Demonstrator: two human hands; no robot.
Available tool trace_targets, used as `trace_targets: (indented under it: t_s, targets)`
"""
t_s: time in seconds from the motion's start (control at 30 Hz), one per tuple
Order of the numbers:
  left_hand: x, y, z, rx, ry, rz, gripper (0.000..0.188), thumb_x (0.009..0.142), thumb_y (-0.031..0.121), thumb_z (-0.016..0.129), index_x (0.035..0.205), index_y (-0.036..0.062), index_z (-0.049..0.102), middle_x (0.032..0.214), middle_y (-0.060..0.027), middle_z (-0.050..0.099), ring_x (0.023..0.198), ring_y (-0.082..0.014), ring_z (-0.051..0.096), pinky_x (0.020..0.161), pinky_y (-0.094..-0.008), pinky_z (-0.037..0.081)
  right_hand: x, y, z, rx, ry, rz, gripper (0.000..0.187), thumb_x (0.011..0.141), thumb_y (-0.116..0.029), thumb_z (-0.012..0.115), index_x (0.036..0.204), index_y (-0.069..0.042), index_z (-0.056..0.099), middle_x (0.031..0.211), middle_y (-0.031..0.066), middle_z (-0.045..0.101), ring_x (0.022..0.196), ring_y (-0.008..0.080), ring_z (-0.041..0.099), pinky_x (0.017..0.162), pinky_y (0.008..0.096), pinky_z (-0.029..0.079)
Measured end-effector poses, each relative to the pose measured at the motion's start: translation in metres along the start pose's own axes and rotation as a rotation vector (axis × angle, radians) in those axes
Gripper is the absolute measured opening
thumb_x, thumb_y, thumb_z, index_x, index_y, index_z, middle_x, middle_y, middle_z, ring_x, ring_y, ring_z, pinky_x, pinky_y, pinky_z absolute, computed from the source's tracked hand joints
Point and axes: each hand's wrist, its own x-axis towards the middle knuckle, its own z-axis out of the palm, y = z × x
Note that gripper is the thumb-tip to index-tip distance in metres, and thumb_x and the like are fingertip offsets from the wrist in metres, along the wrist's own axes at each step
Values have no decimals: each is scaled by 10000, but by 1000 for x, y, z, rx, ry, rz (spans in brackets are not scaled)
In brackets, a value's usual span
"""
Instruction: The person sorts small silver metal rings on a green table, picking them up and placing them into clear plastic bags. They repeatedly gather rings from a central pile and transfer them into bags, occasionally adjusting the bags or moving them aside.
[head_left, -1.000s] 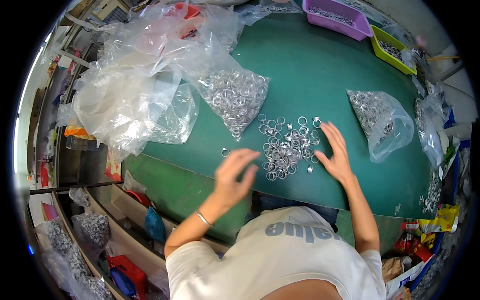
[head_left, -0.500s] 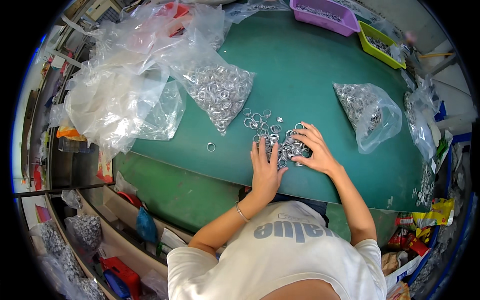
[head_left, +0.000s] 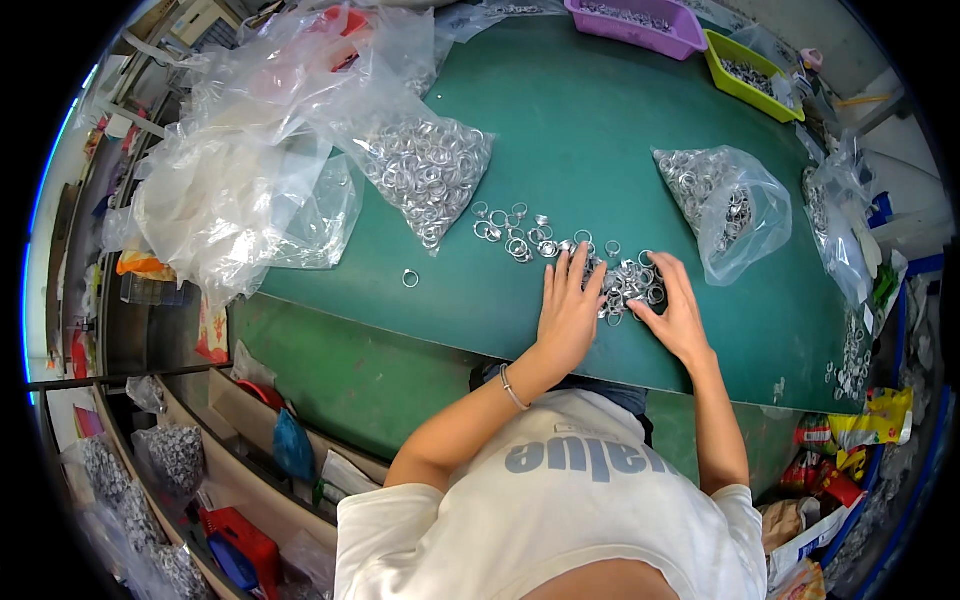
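While the fingers (head_left: 577,272) of the left hand (head_left: 566,325) lie stretched and slightly apart over the left side of a pile of rings (head_left: 628,287), the right hand (head_left: 682,318) curves around its other side, thumb and forefinger spread well apart. The rings are silvery and shiny, mostly thin round hoops heaped at all angles, some showing a broader, solid-looking face. They sit on the green desk (head_left: 560,120), near its close edge. Looser rings (head_left: 515,245) trail toward the upper left, and a lone ring (head_left: 411,279) lies well apart. Farther out, a clear bag (head_left: 425,175) bulges with similar rings, and an open-mouthed bag (head_left: 770,215) rests to the right. Beyond stand a purple bin (head_left: 640,38) and a lime-green bin (head_left: 745,90), both holding small metallic pieces.
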Motion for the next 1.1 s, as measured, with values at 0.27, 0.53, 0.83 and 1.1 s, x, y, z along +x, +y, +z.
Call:
trace_targets:
  t_s: [0.27, 0.53, 0.83, 1.1]
  targets:
    - [58, -76, -37, 197, 160, -28, 189, 764, 46, 635, 946, 59, 680, 944, -101, 597, 913, -273, 541, 802, -397, 401, 3, 1, 3, -301, -191, -187, 800, 625, -345, 813, 1316, -126, 475, 1375, 105, 412, 1327, 343, 302, 1105, 501, 221]
    - [83, -64, -48, -684, 66, -461, 111, 828, 31, 636, 912, -35, 666, 888, -98, 668, 716, -140, 605, 628, -254, 496, -13, 11, 8, -228, -115, -163, 772, 627, -291, 814, 1305, -120, 485, 1389, 107, 396, 1331, 351, 295, 1113, 512, 201]
    - [41, -28, -80, -1853, -331, -794, 184, 870, 24, 576, 1022, -79, 594, 883, -100, 606, 759, -146, 553, 690, -259, 473, -23, 8, 10, -203, -87, -178, 773, 627, -236, 810, 1306, -89, 470, 1390, 116, 387, 1333, 360, 287, 1110, 507, 202]
    - [29, -8, -90, -1693, -309, -764, 169, 869, 33, 563, 995, -64, 621, 807, -58, 620, 698, -105, 562, 651, -227, 464, -22, 6, 12, -216, -80, -172, 776, 625, -224, 811, 1307, -84, 467, 1393, 122, 382, 1337, 360, 284, 1109, 507, 198]
